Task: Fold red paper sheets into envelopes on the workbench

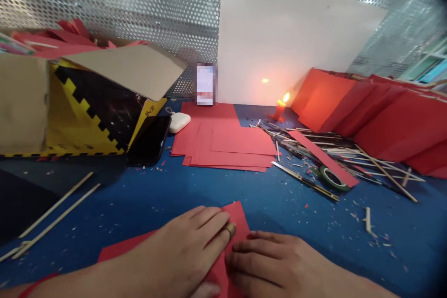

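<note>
A sheet of red paper [237, 214] lies on the blue tabletop at the near edge, a folded strip of it running between my hands. My left hand [195, 242] rests flat on top of it, fingers stretched out and a ring on one finger. From the right, my right hand [275, 260] lays its fingers, close together and slightly bent, along the strip's edge. Its thumb is hidden. Both hands cover much of the sheet, and its near part runs out of view. Beyond them lies a stack of red paper [226, 149].
A lit candle [280, 109] stands at the back right, near thin sticks [328, 142], a craft knife [303, 180] and a tape roll [331, 178]. Red folded sheets [377, 116] stand far right. A cardboard box [24, 102], phone [148, 139] and white case [179, 122] are left.
</note>
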`<state>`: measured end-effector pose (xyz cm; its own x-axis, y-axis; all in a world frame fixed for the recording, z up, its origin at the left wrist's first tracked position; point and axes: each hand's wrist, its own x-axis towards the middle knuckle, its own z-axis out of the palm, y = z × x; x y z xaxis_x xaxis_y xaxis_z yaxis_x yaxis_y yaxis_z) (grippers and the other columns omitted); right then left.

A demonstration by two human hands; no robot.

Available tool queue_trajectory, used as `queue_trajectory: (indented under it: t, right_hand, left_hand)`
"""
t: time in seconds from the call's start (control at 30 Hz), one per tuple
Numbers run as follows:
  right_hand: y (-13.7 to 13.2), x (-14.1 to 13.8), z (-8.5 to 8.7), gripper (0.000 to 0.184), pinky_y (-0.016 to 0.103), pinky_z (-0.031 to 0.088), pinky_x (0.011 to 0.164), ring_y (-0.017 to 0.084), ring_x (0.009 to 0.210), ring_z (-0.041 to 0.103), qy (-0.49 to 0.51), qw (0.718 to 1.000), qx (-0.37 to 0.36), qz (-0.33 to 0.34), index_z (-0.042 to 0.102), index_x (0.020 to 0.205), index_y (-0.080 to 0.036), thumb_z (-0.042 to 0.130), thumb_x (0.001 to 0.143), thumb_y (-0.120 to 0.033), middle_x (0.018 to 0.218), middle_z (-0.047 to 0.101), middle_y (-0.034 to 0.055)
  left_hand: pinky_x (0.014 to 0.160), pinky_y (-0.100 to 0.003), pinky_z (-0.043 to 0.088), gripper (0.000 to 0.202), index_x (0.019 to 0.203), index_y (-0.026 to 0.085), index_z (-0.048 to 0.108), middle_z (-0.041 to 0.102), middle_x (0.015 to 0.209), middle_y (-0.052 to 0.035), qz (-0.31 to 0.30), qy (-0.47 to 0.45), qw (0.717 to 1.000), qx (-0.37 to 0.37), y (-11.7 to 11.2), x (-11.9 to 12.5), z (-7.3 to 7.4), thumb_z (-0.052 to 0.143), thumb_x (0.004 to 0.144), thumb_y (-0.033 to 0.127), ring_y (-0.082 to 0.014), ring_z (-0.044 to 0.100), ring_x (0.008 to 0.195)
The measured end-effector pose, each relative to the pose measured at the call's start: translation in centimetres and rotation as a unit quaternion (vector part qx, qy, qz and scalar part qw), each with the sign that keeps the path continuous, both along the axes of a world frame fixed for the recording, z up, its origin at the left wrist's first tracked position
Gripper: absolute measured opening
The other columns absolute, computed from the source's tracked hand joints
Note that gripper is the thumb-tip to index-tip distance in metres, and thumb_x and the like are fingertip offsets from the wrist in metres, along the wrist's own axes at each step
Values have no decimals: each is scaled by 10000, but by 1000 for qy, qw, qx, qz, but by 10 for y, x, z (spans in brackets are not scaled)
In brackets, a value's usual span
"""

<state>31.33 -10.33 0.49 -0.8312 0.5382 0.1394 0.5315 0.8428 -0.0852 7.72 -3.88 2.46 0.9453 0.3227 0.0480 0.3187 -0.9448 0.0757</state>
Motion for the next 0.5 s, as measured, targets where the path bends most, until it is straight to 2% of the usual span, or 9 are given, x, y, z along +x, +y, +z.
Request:
queue_trajectory:
  t: [0.13, 0.23, 0.3, 0.37, 0.43, 0.5]
  right_hand:
    - [-4, 7, -15, 298, 232, 424, 1055, 94, 1188, 571, -1, 999, 42, -4, 571, 1271, -232, 418, 1018, -269, 1297, 634, -16]
    - [-6, 22, -7, 300, 258, 431, 1050, 115, 1182, 582, -15, 998, 54, -34, 577, 1269, -258, 449, 1002, -305, 1272, 651, -12]
    - [-4, 39, 7, 264, 315, 441, 1042, 160, 1115, 622, -6, 989, 87, -120, 632, 1180, -236, 472, 985, -314, 1164, 702, 13]
    - [2, 60, 22, 226, 365, 470, 984, 200, 1012, 655, 1, 964, 138, -226, 676, 1049, -214, 475, 972, -282, 1032, 730, 44]
    - [12, 82, 31, 194, 365, 509, 835, 221, 883, 664, -48, 937, 168, -303, 684, 960, -201, 491, 939, -219, 944, 722, 74]
    - [21, 100, 32, 168, 374, 500, 735, 254, 825, 648, -137, 899, 174, -377, 675, 865, -181, 519, 865, -117, 868, 699, 102]
  left_hand:
    - [1082, -323, 379, 619, 1431, 230, 453, 570, 1389, -41, -4, -47, 998, 52, 0, -3, -29, 611, 859, 406, -219, 481, 1259]
    - [1120, -340, 340, 623, 1444, 245, 432, 541, 1416, -34, 3, -95, 991, 91, 2, -10, -50, 586, 870, 432, -222, 446, 1285]
    - [1136, -348, 322, 598, 1431, 251, 454, 550, 1405, -38, -5, -115, 988, 107, 7, -11, -59, 564, 883, 463, -223, 444, 1280]
    - [1141, -341, 317, 575, 1414, 255, 477, 562, 1393, -41, -26, -123, 985, 116, 12, -9, -63, 549, 893, 487, -218, 445, 1281]
    - [1143, -335, 317, 554, 1402, 258, 491, 559, 1399, -44, -44, -123, 985, 116, 16, -8, -63, 535, 904, 496, -212, 440, 1295]
    - [1145, -344, 317, 536, 1393, 258, 500, 545, 1415, -49, -47, -115, 986, 110, 18, -8, -63, 520, 915, 499, -211, 433, 1312]
